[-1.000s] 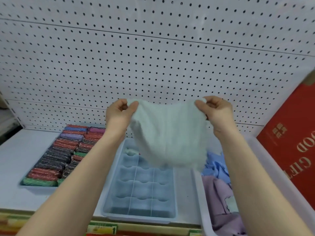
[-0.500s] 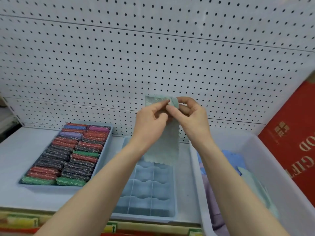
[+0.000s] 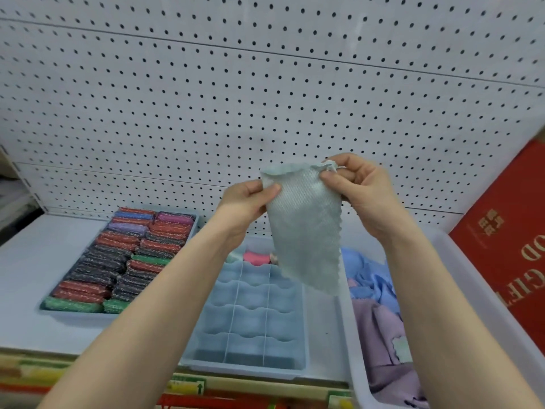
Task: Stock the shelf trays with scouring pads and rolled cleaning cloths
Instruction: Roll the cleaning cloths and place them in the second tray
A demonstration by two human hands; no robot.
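Hands raised in front of a white pegboard wall: your left hand (image 3: 250, 196) and right hand (image 3: 358, 187) each pinch the top edge of a pale green cloth (image 3: 306, 231), thumb and fingers closed on the fabric, so it hangs folded in the air above the shelf (image 3: 26, 261). Below it sits a blue divided tray (image 3: 250, 317), most of its compartments bare, with a pink rolled cloth (image 3: 256, 257) in the far row. To the left, a second tray (image 3: 124, 261) is packed with rows of red, black, green and purple scouring pads. To the right, a white bin (image 3: 472, 278) holds loose blue and lilac cloths, and a red box (image 3: 507, 240) leans beside it. The hanging cloth looks light, thin and limp, with a waffle texture and wavy cut edges; it will likely droop and unroll unless you keep tension on it. Holding near the top corners, as both grips do now, seems the best place to control it while rolling it tight enough for a compartment.
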